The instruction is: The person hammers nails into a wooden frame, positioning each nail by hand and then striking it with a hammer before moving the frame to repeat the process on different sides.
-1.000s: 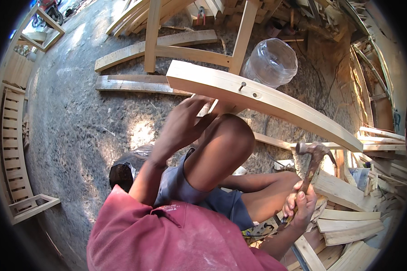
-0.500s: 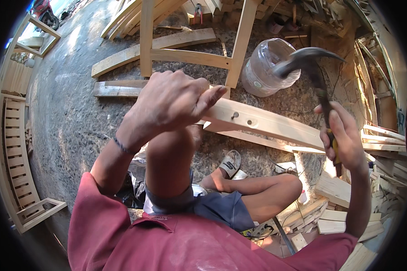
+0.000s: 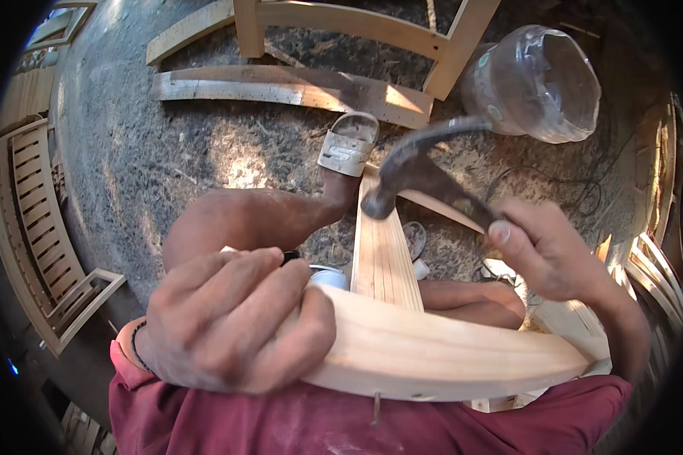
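My left hand (image 3: 239, 322) is closed round one end of a curved, pale wooden rail (image 3: 448, 349), held up close to my chest. A nail (image 3: 376, 408) sticks out of the rail's edge on the side toward me. From behind the rail a straight wooden board (image 3: 385, 254) runs away from me toward my sandalled foot; the joint between the two is hidden. My right hand (image 3: 542, 246) grips a dark claw hammer (image 3: 425, 171), only its upper part showing clearly. The hammer head hangs over the far part of the board; whether it touches is unclear.
A clear plastic tub (image 3: 542, 83) lies tilted at the far right, beside a wooden frame (image 3: 463, 45). A weathered plank (image 3: 243, 83) rests on the ground ahead. Slatted wooden furniture (image 3: 42, 205) stands at the left, and wood offcuts (image 3: 656, 277) are stacked at the right.
The rail has come nearer my chest and turned, so its nail now points toward me. Both hands have lowered, and the hammer has swung left over the board. My view has shifted too.
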Available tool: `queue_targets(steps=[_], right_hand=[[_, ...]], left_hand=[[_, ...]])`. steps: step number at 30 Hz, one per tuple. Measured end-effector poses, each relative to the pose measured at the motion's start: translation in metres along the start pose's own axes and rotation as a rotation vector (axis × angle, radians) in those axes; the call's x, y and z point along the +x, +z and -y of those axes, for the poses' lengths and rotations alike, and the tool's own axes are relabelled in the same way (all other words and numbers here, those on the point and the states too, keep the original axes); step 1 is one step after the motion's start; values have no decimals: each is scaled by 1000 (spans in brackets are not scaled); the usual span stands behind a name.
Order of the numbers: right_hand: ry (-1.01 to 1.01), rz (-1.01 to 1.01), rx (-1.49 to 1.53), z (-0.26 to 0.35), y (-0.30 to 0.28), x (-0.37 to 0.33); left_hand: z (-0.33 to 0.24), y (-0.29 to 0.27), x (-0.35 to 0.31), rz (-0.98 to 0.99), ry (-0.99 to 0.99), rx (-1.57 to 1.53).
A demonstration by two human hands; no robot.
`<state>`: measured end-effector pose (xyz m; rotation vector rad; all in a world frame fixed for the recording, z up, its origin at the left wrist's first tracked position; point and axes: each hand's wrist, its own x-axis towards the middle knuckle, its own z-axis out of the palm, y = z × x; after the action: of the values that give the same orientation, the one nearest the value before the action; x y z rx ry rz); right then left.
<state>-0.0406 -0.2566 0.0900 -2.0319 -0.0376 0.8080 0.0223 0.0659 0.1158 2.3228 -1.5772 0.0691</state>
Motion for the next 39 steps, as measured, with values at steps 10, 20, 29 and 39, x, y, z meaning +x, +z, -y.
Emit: queue_targets(steps=[10,20,29,39], right_hand=[[182,69,273,-20,-14,6],[146,-27,315,-6,-18,24],[-36,148,-3,-40,-7,18],[374,-651,322,31,-55,-32]], left_hand=[[9,8,8,-1,-27,64],[5,10,9,-39,-73,109],[12,12,14,-69,28,70],[24,-3,25,96,71,-10]])
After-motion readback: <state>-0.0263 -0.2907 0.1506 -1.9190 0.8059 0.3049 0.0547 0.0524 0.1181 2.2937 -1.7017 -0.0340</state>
